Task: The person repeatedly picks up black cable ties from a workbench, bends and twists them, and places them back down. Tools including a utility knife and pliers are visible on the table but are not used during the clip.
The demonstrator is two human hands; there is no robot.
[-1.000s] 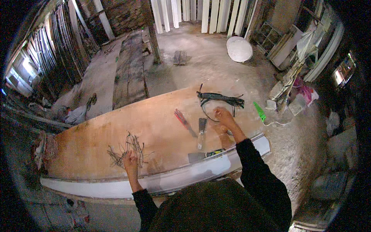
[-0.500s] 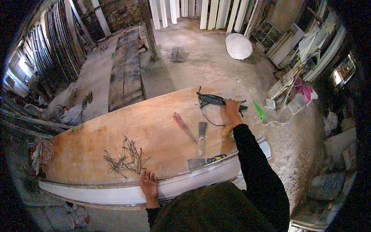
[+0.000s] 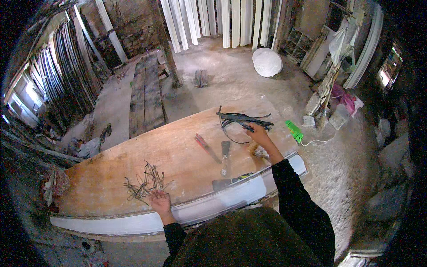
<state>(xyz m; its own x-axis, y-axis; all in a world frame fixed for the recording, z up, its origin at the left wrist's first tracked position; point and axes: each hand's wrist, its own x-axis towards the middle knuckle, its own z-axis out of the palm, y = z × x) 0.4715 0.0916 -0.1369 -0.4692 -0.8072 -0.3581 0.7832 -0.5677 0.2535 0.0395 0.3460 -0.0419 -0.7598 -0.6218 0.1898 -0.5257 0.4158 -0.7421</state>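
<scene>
The right hand [image 3: 257,133] reaches far out across the bench [image 3: 178,155], arm nearly straight in its black sleeve, and its grip looks closed on a bundle of dark strips [image 3: 242,119] at the far right corner. The bundle's long axis runs left to right across the bench, and a loop of it sags back toward the person; most of it lies just beyond and to the left of the knuckles. The left hand [image 3: 159,201] is much nearer the body, resting at the white front edge of the bench, fingers pointing forward and touching the near fringe of a loose tangle of thin wiry twigs [image 3: 144,182]; whether that grip pinches any of them I cannot tell. Between the hands lie a red-handled tool [image 3: 203,144], a scraper [image 3: 225,156] lying lengthwise away from the person, and a flat blade [image 3: 224,182] near the front edge. A green tool [image 3: 294,131] sits on the floor off the right corner.
</scene>
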